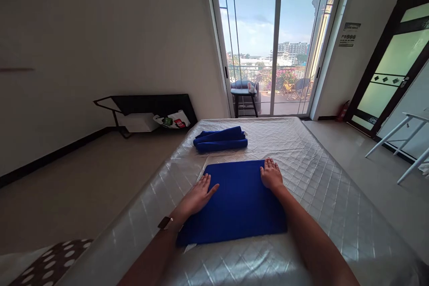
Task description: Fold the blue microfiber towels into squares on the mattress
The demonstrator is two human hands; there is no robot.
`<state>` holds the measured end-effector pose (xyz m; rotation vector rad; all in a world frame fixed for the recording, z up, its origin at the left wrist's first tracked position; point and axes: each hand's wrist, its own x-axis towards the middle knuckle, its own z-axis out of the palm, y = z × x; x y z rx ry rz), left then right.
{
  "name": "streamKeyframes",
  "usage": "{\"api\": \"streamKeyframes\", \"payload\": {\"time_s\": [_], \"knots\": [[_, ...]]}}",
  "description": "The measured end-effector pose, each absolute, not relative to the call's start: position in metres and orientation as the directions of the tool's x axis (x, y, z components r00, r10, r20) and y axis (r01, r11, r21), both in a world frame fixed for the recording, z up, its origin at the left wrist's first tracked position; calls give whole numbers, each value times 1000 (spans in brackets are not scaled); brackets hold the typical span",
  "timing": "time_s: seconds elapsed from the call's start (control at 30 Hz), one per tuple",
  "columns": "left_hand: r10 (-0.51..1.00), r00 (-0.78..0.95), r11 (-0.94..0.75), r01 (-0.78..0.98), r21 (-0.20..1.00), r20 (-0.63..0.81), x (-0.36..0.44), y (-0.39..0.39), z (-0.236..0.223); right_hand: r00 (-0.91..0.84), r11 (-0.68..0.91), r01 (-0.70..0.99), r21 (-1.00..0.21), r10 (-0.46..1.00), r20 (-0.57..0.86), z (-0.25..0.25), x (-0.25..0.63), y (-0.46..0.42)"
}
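Observation:
A flat blue piece of folded cloth (237,201) lies on the quilted mattress (311,170) in front of me. My left hand (197,193) rests on its left edge, palm down, with the thumb spread over the cloth. On the far right corner lies my right hand (271,174), its fingers stretched out flat. Neither hand grips anything. A small white tag (190,247) sticks out at the near left edge of the cloth. Farther back on the mattress is a loosely stacked pile of blue folded cloth (221,139), apart from both hands.
Beyond the mattress stands a sliding glass door (276,44), with a stool (243,94) behind it. A black frame (150,105) with bags leans by the left wall. On the right are a door (389,71), a fire extinguisher (342,111) and a white-legged table (417,118). Polka-dot fabric (55,261) lies front left.

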<state>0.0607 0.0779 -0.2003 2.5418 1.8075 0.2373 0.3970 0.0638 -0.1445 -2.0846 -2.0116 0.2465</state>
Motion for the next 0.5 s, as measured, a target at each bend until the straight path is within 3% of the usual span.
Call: {"api": "streamKeyframes", "payload": {"time_s": [0.13,0.37,0.5], "knots": [[976,213,-215,975,50,54,90,78,-181,13,8,950,-312,998,66,-146,396,65],[798,559,-587,806,80,227,237,75,-161,35,-25,965,-263,999,34,-143,397,61],[799,571,-596,792,132,186,287,84,-161,6,-7,974,-226,1000,-3,-141,401,59]]}}
